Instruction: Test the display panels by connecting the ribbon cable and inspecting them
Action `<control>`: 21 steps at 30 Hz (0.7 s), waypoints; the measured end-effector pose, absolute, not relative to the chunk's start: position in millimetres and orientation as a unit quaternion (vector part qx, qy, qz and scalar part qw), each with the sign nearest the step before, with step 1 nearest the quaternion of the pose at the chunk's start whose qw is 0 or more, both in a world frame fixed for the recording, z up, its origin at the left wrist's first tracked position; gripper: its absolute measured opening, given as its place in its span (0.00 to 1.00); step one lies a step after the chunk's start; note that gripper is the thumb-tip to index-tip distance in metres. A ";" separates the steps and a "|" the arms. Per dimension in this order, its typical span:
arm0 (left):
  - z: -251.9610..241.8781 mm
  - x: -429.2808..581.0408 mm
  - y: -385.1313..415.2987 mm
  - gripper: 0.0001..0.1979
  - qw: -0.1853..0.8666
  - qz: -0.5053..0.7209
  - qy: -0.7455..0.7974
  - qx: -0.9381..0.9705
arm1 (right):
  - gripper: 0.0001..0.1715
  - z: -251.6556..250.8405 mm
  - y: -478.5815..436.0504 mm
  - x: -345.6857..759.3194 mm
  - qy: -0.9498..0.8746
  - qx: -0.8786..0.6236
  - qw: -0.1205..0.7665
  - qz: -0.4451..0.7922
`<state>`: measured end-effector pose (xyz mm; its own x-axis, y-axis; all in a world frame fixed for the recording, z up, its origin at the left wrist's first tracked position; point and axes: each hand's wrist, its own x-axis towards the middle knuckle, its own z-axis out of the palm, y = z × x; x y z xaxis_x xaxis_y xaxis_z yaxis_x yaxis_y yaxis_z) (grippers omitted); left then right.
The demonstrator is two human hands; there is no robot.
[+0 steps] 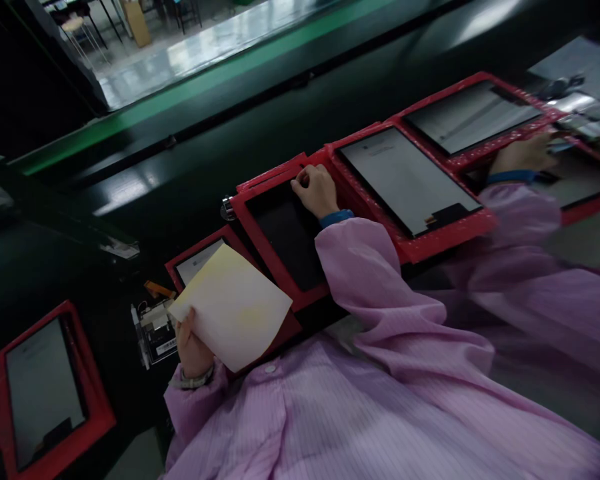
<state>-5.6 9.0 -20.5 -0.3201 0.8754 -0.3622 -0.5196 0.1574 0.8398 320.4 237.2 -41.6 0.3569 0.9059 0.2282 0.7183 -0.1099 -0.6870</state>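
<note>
My left hand (pixel 194 343) is closed on the edge of a white sheet with yellowish patches (pixel 235 307), tilted in front of my chest. That sheet partly covers a small red frame with a screen (pixel 200 262). My right hand (pixel 317 190) is pinched above the upper right part of a dark flat panel (pixel 287 233), which lies in a red tray (pixel 241 208). Whatever its fingertips hold, if anything, cannot be made out. Right of that hand lies a light-faced display panel (pixel 405 180) in another red tray (pixel 447 238).
A co-worker's hand (pixel 523 157) reaches over another panel at the right. Further back is a display panel (pixel 473 117) in red wrapping. At far left lies a red-framed panel (pixel 45 390). A clear-edged electronic part (pixel 160 333) sits beside my left hand. A dark green ledge (pixel 220 140) runs behind.
</note>
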 end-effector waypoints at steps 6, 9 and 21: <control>-3.0 -1.0 9.8 0.24 0.573 0.618 0.522 0.129 | 0.09 -37.6 235.3 319.4 -0.527 -0.749 0.379 0.134; -2.8 -1.4 8.0 0.26 0.579 0.617 0.515 0.140 | 0.07 -29.0 232.9 320.2 -0.509 -0.763 0.375 0.135; 10.9 -3.4 -26.8 0.27 0.552 0.712 0.428 0.075 | 0.22 34.7 116.8 245.3 -0.690 -0.507 0.287 0.430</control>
<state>-3.4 -26.8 10.9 -0.3790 0.8497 -0.3666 -0.7221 -0.0237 0.6914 245.3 116.8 34.7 -0.3219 0.9459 -0.0400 0.4527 0.1167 -0.8840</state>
